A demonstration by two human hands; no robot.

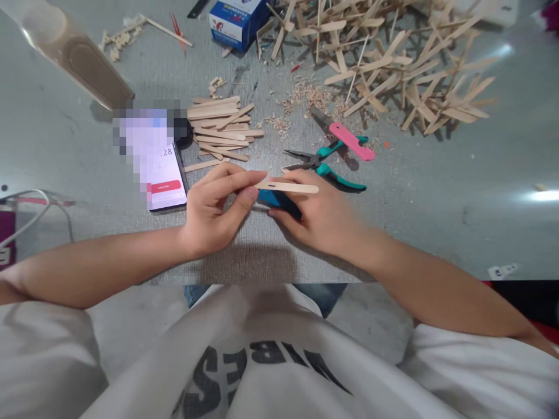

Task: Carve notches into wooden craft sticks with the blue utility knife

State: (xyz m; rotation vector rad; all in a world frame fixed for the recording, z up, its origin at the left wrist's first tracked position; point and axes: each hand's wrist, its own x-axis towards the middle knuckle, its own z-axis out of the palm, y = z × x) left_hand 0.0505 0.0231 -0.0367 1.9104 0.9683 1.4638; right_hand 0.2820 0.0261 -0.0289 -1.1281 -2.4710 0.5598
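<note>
My left hand (220, 209) pinches a wooden craft stick (292, 187) between thumb and fingertips. The stick lies level, pointing right, with a small dark mark or slot near the fingertips. Below it, my right hand (323, 209) is closed round a blue and black object (282, 202); most of it is covered, so its kind is unclear. The stick's right end passes over this object and in front of my right fingers. Just beyond my right hand lie teal-handled pliers (318, 160), jaws parted, and a pink-handled folding saw (349, 139).
Loose craft sticks (222, 125) lie beside a lit phone (163, 174). A large heap of joined sticks (393, 64) covers the back right, near wood shavings (305, 96). A blue and white box (238, 23) and a pale bottle-like object (78, 55) stand at the back.
</note>
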